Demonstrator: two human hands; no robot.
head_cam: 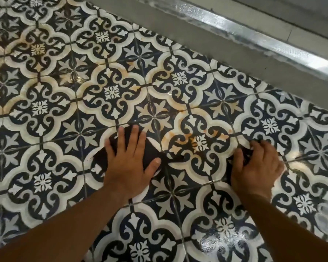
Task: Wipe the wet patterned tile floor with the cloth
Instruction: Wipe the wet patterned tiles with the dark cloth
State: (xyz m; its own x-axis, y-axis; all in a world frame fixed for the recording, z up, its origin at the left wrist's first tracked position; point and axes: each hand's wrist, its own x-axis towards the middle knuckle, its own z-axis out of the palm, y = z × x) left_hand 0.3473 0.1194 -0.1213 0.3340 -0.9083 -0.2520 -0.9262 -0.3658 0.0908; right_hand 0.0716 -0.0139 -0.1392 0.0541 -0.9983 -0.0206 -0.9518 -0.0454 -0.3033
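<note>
- Left hand point(130, 163) lies flat with fingers spread, pressing the cloth point(151, 151) beneath it.
- Right hand point(254, 167) curls round a dark bunch, probably the cloth's other end.
- The stained wet floor point(199, 127) lies between the hands and ahead of them.

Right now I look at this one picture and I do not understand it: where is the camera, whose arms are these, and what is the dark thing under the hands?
There is no machine here. A person wears the camera on the head, so this single view looks down along their own bare arms. The left hand lies flat, fingers straight, pressing a dark cloth onto the patterned tile floor. The right hand curls its fingers over a dark bundle; whether it is part of the same cloth, I cannot tell. Orange-brown stains lie between the hands, and a metal rail crosses the top right.
</note>
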